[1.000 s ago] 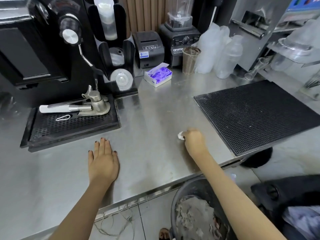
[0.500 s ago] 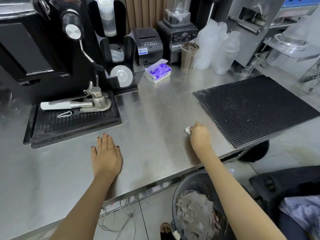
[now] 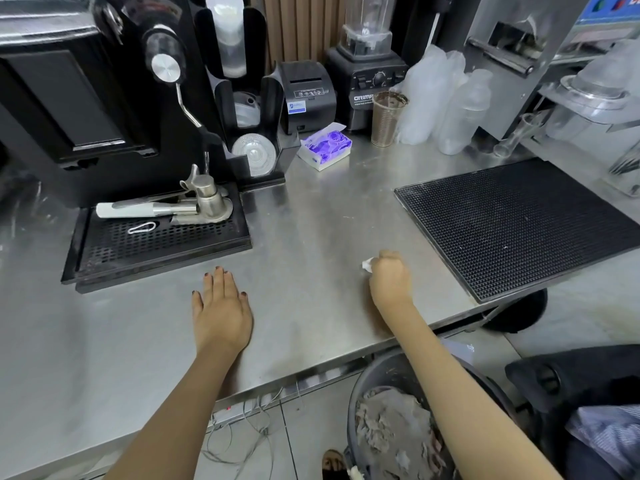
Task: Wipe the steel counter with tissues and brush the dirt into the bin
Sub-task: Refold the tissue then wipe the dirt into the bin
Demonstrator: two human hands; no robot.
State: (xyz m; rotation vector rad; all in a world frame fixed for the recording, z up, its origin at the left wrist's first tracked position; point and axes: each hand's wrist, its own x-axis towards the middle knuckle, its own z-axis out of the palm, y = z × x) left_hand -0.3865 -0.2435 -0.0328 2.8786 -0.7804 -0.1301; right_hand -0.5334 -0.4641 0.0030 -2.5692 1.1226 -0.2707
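Because the tissue (image 3: 367, 265) was a small crumpled wad, it looked light, soft and easily torn, best kept bunched inside the fingers. The right hand (image 3: 389, 280) clenched it against the steel counter (image 3: 311, 220) just left of the black mat (image 3: 519, 226). The left hand (image 3: 221, 306) lay flat, fingers straight, farther left of the mat. The bin (image 3: 375, 370) stood below the mat's near-left corner. The mat's edge might trap swept dirt; a tissue box (image 3: 325, 147) sat beyond its far-left corner.

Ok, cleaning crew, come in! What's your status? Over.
Left hand flat on shiny steel counter. Right hand gripping small white tissue wad. Grey round bin below counter edge. Black ribbed rubber mat close on right.
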